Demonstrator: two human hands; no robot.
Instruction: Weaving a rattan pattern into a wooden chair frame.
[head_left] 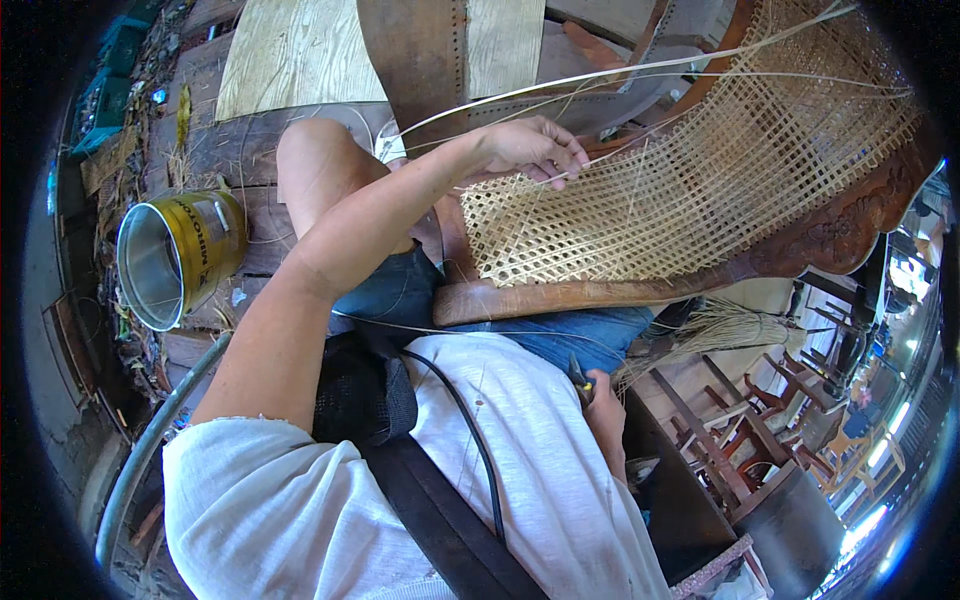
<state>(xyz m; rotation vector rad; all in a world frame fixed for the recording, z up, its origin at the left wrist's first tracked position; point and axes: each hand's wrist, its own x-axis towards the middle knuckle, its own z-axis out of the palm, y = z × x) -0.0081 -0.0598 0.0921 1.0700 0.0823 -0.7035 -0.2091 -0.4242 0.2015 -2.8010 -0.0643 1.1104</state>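
Note:
My left hand (540,152) reaches over the top edge of a woven cane panel (640,215), fingers pinched on a thin pale cane strand (603,160). The open-weave panel fills a carved brown wooden chair frame (560,294) that lies across my lap. Long loose cane strands (620,72) arc above the panel toward the upper right. Down by my right side, below the frame, my right hand (604,418) is closed on pliers (579,377) with dark jaws and a bit of yellow at the handle. Most of that handle is hidden in the hand.
To the left a yellow bucket (210,240) lies tipped on the plank floor, near a curved grey pipe (160,440). A bundle of loose cane (735,328) is right of my knee. Wooden chair frames (745,445) crowd the right. Perforated brown boards (412,60) lie beyond my legs.

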